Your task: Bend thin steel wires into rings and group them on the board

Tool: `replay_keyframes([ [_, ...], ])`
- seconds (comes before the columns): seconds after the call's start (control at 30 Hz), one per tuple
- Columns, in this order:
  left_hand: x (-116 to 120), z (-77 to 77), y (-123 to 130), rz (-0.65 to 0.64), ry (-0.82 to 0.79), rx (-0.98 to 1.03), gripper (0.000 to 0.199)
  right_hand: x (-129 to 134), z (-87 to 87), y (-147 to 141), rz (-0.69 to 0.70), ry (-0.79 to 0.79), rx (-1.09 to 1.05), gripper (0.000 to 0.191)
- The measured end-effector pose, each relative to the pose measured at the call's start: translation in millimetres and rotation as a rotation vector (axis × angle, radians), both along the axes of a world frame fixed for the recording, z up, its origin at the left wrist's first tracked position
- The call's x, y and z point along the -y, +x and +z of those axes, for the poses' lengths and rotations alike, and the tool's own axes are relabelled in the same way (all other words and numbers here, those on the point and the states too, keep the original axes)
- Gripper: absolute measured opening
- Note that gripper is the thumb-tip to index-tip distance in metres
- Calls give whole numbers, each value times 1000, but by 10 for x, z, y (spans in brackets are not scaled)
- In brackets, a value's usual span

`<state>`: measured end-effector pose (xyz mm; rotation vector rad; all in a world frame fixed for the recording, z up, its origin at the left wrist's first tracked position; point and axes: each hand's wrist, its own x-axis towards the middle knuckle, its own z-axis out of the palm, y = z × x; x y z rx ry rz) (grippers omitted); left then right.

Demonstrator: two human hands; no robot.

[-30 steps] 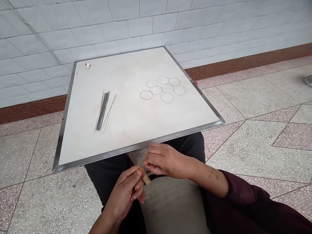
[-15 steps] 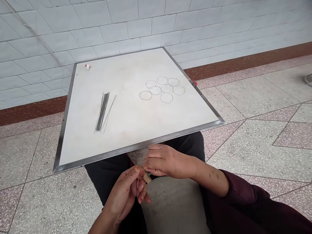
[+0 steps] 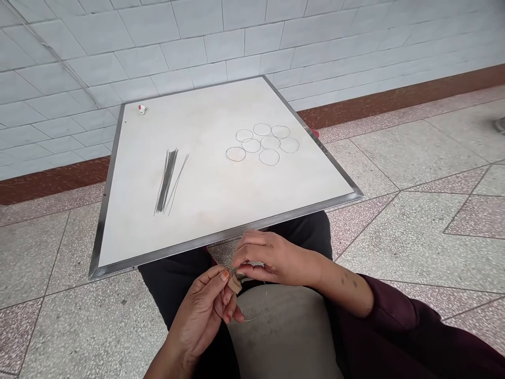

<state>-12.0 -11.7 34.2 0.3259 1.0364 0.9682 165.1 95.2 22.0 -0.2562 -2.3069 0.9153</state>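
Below the near edge of the table, my left hand (image 3: 209, 305) pinches a thin wire (image 3: 251, 319) between thumb and forefinger. The wire curves round in a loop over my lap. A tan band (image 3: 235, 284) is wrapped round one of the left fingers. My right hand (image 3: 263, 256) has its fingertips closed on the wire close to the left thumb; the exact spot where they meet is partly hidden. On the table lie several wire rings (image 3: 269, 157), some overlapping, and a bundle of straight wires (image 3: 167, 181) with a few loose ones beside it.
The white table (image 3: 205, 205) has a metal rim and stands against a tiled wall (image 3: 221, 47). A small white and red object (image 3: 142, 110) sits in its far left corner. A grey cushion or cloth (image 3: 284, 331) covers my lap.
My right hand's fingers have shifted and lifted slightly at the wire, opening a gap behind the fingertips. The left hand has barely moved. Everything on the table stays in place.
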Motion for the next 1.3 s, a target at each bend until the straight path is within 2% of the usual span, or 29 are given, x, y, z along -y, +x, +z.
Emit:
replay_keyframes([
  [0.1,6,-8,12,-3,-2,-8,32,25,-3,-12,-39,13,0,5],
  [0.33,13,-18,37,-7,11,-15,35,65,-50,-69,-98,187,-22,5],
  [0.5,18,-41,49,0,26,-34,37,75,-67,-89,-114,226,5,7],
  [0.6,16,-58,58,24,25,-21,36,67,-52,-85,-119,206,5,9],
  [0.7,12,-57,63,40,19,-6,35,59,-22,-67,-65,117,7,8],
  [0.87,37,-54,61,15,33,-38,35,65,-6,-48,-24,31,22,7],
  [1.13,81,-75,58,-7,94,-141,35,79,-13,-73,-14,121,68,9],
  [1.3,79,-30,40,1,117,-110,31,64,-10,-75,-25,147,18,10],
])
